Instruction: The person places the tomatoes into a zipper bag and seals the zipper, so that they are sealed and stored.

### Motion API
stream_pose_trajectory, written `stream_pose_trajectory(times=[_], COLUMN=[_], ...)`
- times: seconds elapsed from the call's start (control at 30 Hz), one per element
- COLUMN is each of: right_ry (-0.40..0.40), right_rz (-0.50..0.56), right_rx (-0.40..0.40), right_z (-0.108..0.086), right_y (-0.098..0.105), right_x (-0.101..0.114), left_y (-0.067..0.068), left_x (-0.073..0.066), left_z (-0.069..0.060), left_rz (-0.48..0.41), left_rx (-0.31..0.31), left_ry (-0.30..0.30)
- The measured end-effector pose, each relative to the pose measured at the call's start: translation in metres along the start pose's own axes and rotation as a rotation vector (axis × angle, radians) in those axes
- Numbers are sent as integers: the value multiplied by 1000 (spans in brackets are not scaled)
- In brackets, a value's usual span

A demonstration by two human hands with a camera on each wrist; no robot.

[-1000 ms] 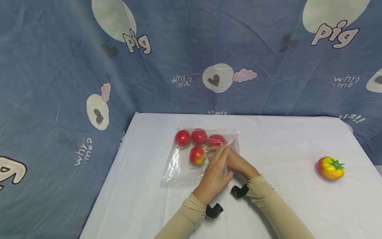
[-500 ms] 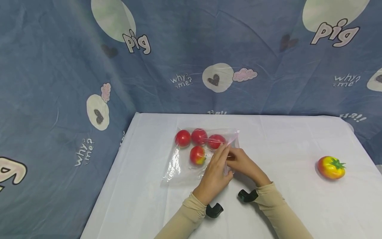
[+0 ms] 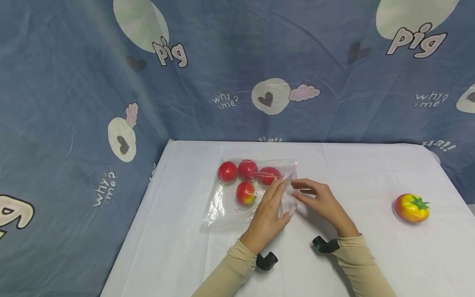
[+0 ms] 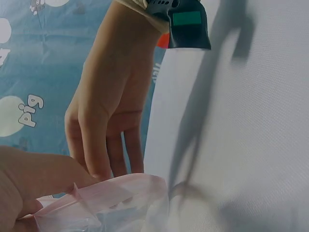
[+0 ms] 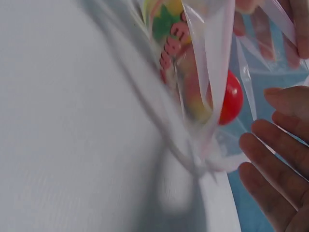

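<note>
A clear zip bag (image 3: 222, 216) with a pinkish mouth lies on the white table, its opening facing right. Inside are three red round toy fruits (image 3: 227, 172) and a red-and-yellow one (image 3: 245, 193). My left hand (image 3: 265, 218) holds the bag's mouth edge; in the left wrist view, its thumb side pinches the raised pink rim (image 4: 140, 181). Just right of the opening, my right hand (image 3: 320, 202) has loosely bent fingers and nothing in them. The right wrist view shows its fingers (image 5: 275, 159) spread beside the gaping bag mouth (image 5: 217, 96).
A red-and-yellow toy tomato (image 3: 412, 208) with a green leafy top sits at the table's right side. The white-covered table (image 3: 167, 247) meets a blue patterned cloth (image 3: 208, 62) at the back and left. Dark wrist cameras (image 3: 266, 261) protrude below both wrists.
My right hand has drawn out of the bag's mouth and moved right, coming away with nothing. The left hand and the fruits in the bag stay in place.
</note>
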State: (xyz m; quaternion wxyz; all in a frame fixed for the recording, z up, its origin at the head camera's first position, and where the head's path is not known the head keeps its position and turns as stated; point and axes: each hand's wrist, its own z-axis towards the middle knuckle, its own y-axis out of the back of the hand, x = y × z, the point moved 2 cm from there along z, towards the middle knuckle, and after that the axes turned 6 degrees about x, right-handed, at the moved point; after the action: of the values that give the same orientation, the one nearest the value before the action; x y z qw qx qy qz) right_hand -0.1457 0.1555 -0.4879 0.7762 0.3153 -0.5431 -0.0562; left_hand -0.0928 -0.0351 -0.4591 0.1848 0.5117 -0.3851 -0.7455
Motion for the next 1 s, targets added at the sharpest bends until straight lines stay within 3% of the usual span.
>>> stream_pose_trajectory(times=[0.33,1.0], right_ry=[46,37], right_rz=[-217,-327], right_rx=[-160,-366], right_z=[-16,-62], right_y=[22,76], right_x=[-9,-25], left_y=[1,-2], left_x=[0,1], left_z=[0,-1], left_rz=[-15,-25], left_rx=[1,21], left_ry=[-3,23])
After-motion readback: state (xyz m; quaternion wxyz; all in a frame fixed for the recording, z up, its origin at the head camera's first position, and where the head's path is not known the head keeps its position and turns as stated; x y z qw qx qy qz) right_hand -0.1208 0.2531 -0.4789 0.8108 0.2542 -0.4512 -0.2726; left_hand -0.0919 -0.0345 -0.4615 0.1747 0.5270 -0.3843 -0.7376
